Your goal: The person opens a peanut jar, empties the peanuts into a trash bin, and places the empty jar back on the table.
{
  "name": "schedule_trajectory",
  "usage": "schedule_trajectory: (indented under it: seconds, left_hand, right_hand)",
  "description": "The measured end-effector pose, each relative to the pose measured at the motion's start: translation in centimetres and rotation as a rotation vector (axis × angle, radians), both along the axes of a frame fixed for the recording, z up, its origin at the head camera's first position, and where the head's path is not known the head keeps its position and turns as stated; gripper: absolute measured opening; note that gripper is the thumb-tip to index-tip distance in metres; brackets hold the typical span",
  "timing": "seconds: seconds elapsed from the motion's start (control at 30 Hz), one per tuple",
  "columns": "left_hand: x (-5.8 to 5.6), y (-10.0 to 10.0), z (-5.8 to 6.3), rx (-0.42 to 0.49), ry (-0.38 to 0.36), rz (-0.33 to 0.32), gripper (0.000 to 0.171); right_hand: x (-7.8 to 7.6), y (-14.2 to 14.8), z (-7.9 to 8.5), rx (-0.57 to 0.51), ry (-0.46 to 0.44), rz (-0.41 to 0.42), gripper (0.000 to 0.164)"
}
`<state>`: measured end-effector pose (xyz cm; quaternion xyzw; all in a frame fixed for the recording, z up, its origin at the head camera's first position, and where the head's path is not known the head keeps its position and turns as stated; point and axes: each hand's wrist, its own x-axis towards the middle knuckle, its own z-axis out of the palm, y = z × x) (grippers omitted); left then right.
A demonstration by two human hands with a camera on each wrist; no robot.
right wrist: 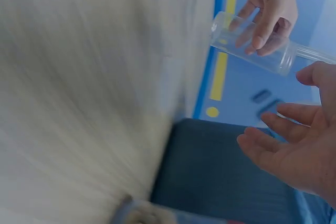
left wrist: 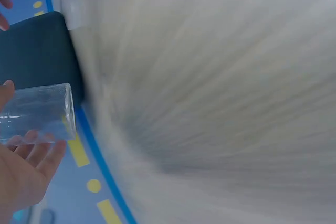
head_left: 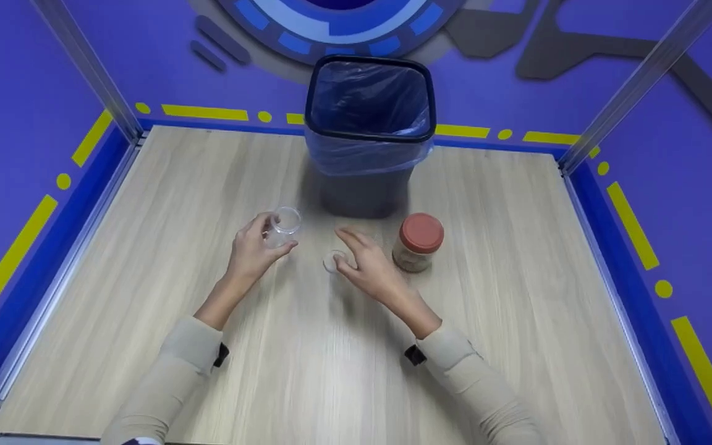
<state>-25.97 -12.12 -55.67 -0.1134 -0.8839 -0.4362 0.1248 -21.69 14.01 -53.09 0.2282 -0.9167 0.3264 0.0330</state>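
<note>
My left hand [head_left: 251,247] grips a clear, see-through cylindrical jar [head_left: 285,221] round its side, its round rim facing up. The jar [left wrist: 39,113] looks empty in the left wrist view. Opposite it, my right hand [head_left: 368,266] is held in the air with thumb and fingers spread apart. A small clear disc [head_left: 332,261] shows at the right thumb's tip, partly covered by it; I cannot tell whether the thumb supports it. Nothing lies between the right fingers [right wrist: 283,142] and thumb in the right wrist view. Just right of that hand stands a jar with a red lid [head_left: 421,233].
A dark bin [head_left: 365,191] with a clear liner stands at the back middle of the wood-grain table [head_left: 207,179], behind both hands. Blue-purple walls [head_left: 16,93] with yellow marks and metal posts [head_left: 640,86] enclose the table on the left, back and right.
</note>
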Motion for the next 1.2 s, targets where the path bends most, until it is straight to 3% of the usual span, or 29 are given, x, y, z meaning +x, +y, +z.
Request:
schedule_trajectory:
  seconds: [0.4, 0.6, 0.8, 1.0, 1.2]
  left_hand:
    - [-0.6, -1.6, -1.6, 0.047, -0.129, 0.013, 0.059]
    - [-0.5, -2.2, -2.2, 0.091, -0.2, 0.04, 0.058]
    - [-0.5, -2.4, -2.6, 0.07, -0.215, 0.013, 0.069]
    - [0.1, -2.8, -2.1, 0.08, -0.239, 0.027, 0.085]
    - [1.1, -2.6, -0.3, 0.061, -0.26, 0.033, 0.092]
  right_hand:
    - [-1.4, -2.5, -3.7, -0.02, -0.023, -0.001, 0.049]
    - [-1.7, -3.9, -4.3, -0.041, -0.023, 0.015, 0.049]
    - [-1.8, -4.5, -4.6, -0.028, -0.059, -0.005, 0.05]
    - [-1.9, -4.5, -4.3, -0.05, -0.07, 0.004, 0.05]
    - [-1.6, -2.9, -3.2, -0.092, -0.09, -0.009, 0.052]
